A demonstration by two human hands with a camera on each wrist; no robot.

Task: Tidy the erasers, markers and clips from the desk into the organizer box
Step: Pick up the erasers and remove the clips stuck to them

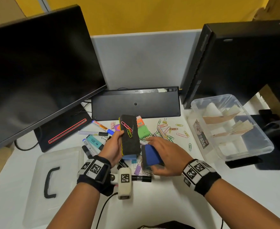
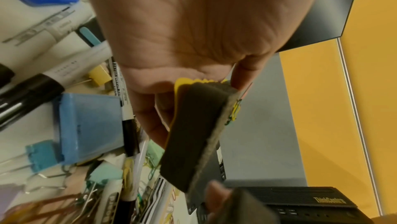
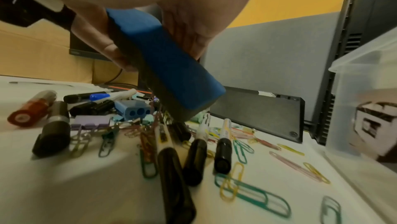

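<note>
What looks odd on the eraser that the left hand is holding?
Several coloured paper clips cling to the dark felt face of the yellow-backed eraser gripped by the left hand. The eraser is tilted, yet they do not slide off.

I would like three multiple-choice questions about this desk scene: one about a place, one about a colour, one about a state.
1. Where does the clear organizer box stand?
A. right of the clutter
B. on the keyboard
C. under the monitor

2. What colour is the eraser in the right hand?
A. red
B. blue
C. white

3. What sticks to the felt of the eraser in the left hand?
A. nothing
B. a marker
C. paper clips

Answers: 1 A, it stands at the desk's right edge; 2 B, blue back visible; 3 C, coloured clips cling there.
</note>
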